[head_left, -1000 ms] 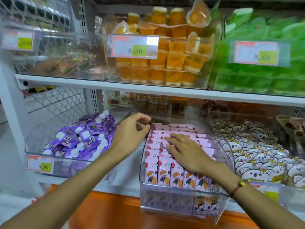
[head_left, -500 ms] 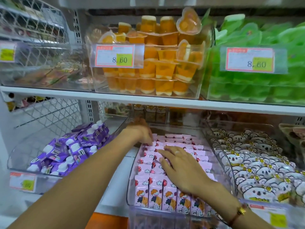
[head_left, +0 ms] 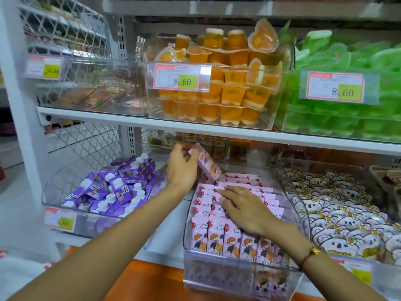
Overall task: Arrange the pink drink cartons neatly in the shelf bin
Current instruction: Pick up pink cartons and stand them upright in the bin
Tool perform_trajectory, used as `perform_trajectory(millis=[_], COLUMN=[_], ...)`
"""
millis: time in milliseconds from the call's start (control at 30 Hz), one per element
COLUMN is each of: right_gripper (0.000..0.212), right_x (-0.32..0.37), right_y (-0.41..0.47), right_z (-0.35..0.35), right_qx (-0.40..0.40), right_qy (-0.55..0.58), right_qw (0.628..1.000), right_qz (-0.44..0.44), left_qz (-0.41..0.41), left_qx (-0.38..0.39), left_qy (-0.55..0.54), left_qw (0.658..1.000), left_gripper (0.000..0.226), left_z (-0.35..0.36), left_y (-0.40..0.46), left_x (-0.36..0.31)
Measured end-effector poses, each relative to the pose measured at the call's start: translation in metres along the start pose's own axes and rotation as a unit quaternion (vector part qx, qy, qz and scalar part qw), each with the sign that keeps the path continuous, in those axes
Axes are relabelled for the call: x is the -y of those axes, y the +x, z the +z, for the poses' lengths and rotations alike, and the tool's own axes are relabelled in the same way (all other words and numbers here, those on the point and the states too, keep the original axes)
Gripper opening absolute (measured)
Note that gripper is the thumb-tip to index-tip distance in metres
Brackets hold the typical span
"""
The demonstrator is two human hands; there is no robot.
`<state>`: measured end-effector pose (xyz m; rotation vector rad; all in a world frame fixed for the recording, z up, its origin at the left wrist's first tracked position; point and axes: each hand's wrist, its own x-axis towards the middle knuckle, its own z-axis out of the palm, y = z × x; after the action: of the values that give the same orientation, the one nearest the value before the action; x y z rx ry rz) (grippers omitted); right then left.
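On the lower shelf [head_left: 152, 242] I was mid-tidy, I judged: nearest, my right hand [head_left: 245, 208] lay flat and open on the packed pink cartons [head_left: 217, 233] in their clear bin [head_left: 238, 276], while farther back my left hand [head_left: 182, 170] gripped one lifted carton [head_left: 207, 164], which next needed slotting upright into the rear row.

White shop shelf [head_left: 152, 123], white mesh back panel [head_left: 86, 144], orange base strip [head_left: 152, 270]; bright even light.
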<state>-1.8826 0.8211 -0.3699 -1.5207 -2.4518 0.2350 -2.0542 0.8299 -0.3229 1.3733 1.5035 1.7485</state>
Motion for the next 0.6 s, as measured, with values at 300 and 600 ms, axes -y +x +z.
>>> perform_trajectory(millis=[300, 600], right_gripper=[0.034, 0.022], right_x=[0.047, 0.076], right_y=[-0.042, -0.059], right_z=[-0.03, -0.031], right_qx=[-0.127, -0.067], right_qy=[0.382, 0.554], right_qw=[0.915, 0.829], right_qz=[-0.001, 0.041], left_qz=[-0.02, 0.009], left_qx=[-0.011, 0.066], left_qy=[-0.183, -0.154], left_qw=[0.983, 0.986], left_gripper=[0.005, 0.023], left_z=[-0.045, -0.054], left_y=[-0.077, -0.097], left_x=[-0.021, -0.019])
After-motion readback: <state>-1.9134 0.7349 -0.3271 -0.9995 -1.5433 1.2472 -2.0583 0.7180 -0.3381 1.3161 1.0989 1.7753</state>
